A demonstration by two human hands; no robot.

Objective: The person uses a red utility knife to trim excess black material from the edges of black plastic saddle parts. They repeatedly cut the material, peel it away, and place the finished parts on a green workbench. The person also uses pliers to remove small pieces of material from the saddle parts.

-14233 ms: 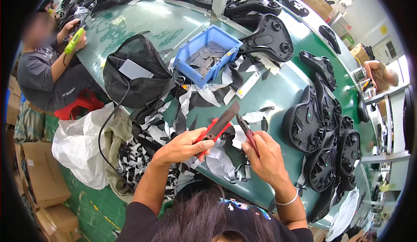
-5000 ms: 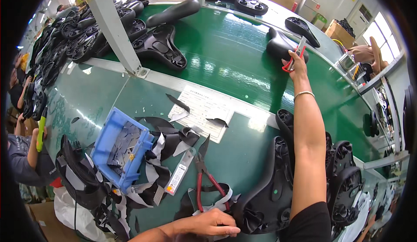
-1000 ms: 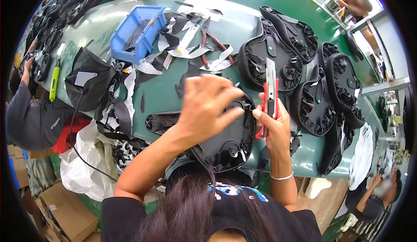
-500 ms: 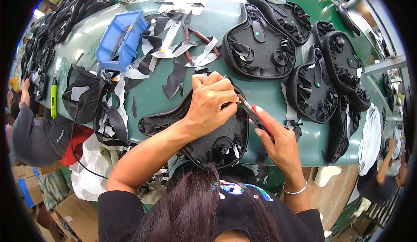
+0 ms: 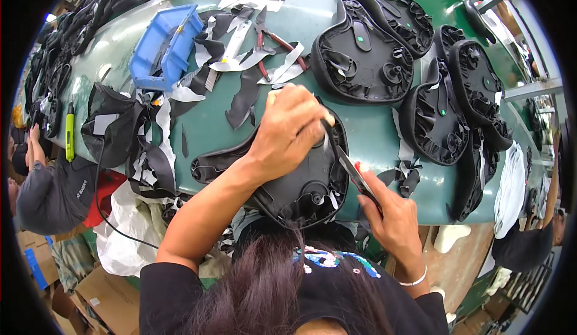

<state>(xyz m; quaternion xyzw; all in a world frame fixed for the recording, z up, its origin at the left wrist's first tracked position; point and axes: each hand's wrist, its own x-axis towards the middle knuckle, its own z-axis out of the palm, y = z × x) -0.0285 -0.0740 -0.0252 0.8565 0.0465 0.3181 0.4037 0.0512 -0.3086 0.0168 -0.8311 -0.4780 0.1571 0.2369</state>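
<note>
A black seat-shaped shell (image 5: pixel 300 193), its underside up and its cover edge folded round the rim, lies at the table's near edge in front of me. My left hand (image 5: pixel 287 132) is closed over its far part, pinching a narrow black strip of cover material (image 5: pixel 330 135) at the right rim. The strip stretches from my fingers toward the blade. My right hand (image 5: pixel 392 213) grips a slim cutter knife (image 5: pixel 359 180) with a bit of red on it, blade pointing at the strip. My left hand and forearm hide part of the shell.
Several similar shells (image 5: pixel 363 52) lie at the right. A blue bin (image 5: pixel 153 49), red-handled pliers (image 5: pixel 263 49) and cut scraps (image 5: pixel 243 97) spread across the table's left half. A yellow-green tool (image 5: pixel 70 133) stands farther left, near a co-worker in a grey shirt (image 5: pixel 54 193).
My left hand has drawn slightly up and left, and more of the black strip shows. The knife in my right hand has moved a little down and right.
</note>
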